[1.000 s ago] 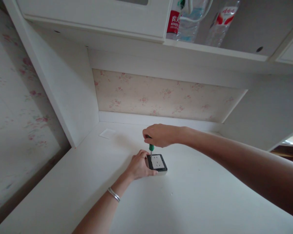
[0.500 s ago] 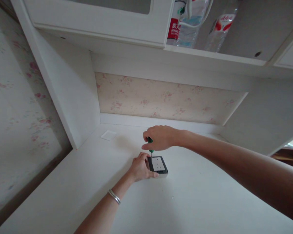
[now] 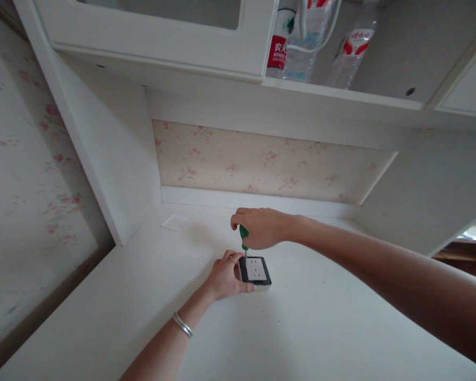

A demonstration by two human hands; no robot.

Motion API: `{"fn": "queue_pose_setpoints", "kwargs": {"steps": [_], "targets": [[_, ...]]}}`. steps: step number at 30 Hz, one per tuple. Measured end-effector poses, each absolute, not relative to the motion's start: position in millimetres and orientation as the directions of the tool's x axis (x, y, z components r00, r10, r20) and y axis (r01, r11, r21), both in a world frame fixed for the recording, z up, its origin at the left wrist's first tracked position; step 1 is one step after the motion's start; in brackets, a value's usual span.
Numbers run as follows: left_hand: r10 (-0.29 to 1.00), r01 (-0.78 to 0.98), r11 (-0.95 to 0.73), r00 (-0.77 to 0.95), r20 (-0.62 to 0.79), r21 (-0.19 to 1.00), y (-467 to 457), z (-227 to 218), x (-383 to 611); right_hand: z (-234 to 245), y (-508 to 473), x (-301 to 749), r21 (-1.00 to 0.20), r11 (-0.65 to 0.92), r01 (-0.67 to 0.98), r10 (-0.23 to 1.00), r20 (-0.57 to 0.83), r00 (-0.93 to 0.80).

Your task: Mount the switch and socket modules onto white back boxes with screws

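Note:
A square wall socket with a white face and a dark frame lies on the white desk. My left hand grips its left side, fingers curled around the edge; a silver bracelet sits on that wrist. Just above it, my right hand is closed around a green-handled screwdriver. The screwdriver stands upright with its tip down at the socket's top left corner.
A small white flat plate lies near the back left corner of the desk. Above, a shelf holds water bottles and a white cabinet door. White side panels and floral wallpaper enclose the desk.
My right hand has shifted its grip slightly on the screwdriver handle over the same socket corner. The view has tilted a little; my left hand stays on the socket.

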State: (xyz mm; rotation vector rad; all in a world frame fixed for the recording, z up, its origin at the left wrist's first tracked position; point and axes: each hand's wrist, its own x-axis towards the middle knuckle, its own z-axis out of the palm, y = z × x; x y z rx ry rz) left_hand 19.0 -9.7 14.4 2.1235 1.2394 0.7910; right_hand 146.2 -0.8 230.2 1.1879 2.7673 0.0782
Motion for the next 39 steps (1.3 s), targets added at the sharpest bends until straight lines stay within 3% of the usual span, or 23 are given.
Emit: {"fn": "queue_pose_setpoints", "kwargs": {"steps": [4, 7, 19, 39], "targets": [[0.888, 0.571, -0.426, 0.411, 0.205, 0.701, -11, 18, 19, 229, -1, 146, 0.125, 0.664, 0.737, 0.747, -0.074, -0.660], [0.887, 0.570, -0.425, 0.419, 0.197, 0.703, -11, 18, 19, 229, -2, 148, 0.091, 0.704, 0.704, 0.710, -0.072, -0.700], [0.884, 0.558, -0.429, 0.423, 0.202, 0.710, -7, 14, 20, 227, -2, 155, 0.016, 0.657, 0.754, 0.754, -0.014, -0.656], [0.875, 0.540, -0.474, 0.382, 0.299, 0.696, -11, 19, 21, 225, -3, 155, 0.031, 0.626, 0.779, 0.779, 0.027, -0.627]]}}
